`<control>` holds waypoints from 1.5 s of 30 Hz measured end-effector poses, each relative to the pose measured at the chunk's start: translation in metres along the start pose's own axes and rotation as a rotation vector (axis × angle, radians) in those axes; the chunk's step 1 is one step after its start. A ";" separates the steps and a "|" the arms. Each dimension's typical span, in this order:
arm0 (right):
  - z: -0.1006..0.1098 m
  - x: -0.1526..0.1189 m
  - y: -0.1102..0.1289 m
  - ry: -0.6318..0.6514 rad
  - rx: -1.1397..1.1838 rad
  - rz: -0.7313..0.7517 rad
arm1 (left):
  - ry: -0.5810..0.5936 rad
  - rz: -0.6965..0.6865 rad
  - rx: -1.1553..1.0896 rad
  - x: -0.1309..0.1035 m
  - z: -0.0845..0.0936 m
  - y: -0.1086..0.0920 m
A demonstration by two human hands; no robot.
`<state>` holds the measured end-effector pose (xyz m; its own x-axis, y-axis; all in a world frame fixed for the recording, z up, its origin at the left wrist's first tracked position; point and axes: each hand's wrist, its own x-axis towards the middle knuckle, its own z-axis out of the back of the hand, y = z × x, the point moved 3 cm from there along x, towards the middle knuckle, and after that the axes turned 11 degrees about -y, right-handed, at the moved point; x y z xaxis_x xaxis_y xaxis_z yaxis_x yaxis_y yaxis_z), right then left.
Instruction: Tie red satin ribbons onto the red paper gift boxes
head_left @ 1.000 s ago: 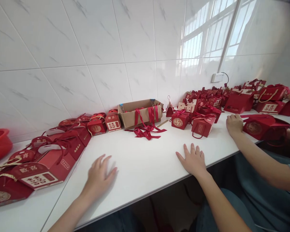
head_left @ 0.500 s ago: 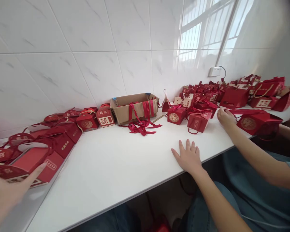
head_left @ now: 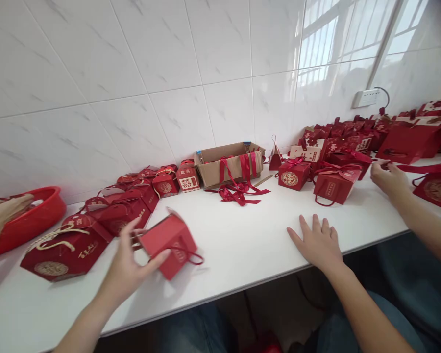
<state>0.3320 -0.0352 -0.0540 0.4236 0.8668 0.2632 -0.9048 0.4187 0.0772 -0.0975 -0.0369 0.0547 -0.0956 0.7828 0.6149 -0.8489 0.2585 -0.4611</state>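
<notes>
Red cardboard gift box with dark-red cord handle [head_left: 170,239] is gripped, tilted, by the left hand [head_left: 129,267] over the white tabletop [head_left: 228,255] in the head view. Well apart, the right hand [head_left: 320,246] lies palm-down, fingers spread, near a red ribbon-tied paper box [head_left: 334,188].

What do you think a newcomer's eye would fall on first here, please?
Probably the tilted red paper gift box in the person's left hand, left of centre over the white table. After that, perhaps the open brown cardboard box draped with shiny red ribbons by the white tiled wall, and the rounded red plastic basin at the far left.
</notes>
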 end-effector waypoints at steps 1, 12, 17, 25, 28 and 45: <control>0.000 0.000 0.000 -0.001 -0.003 0.000 | 0.093 -0.011 -0.055 -0.003 -0.015 -0.010; 0.008 0.005 0.005 -0.007 0.062 -0.024 | 0.347 -0.015 -0.586 -0.018 -0.113 -0.030; 0.015 0.014 0.046 0.096 0.282 0.223 | 0.335 0.011 -0.597 -0.018 -0.109 -0.030; 0.022 0.057 0.117 0.036 0.482 0.212 | 0.356 -0.010 -0.668 -0.016 -0.113 -0.027; 0.020 0.070 0.121 0.001 0.585 0.126 | 0.360 -0.011 -0.699 -0.015 -0.114 -0.026; 0.204 0.015 -0.002 -0.543 1.719 -0.171 | 0.358 -0.047 -0.729 -0.018 -0.107 -0.031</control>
<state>0.3316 -0.0784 0.1459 0.7654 0.5264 0.3702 -0.0371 -0.5382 0.8420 -0.0143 0.0018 -0.0103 0.2086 0.8634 0.4594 -0.2839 0.5030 -0.8163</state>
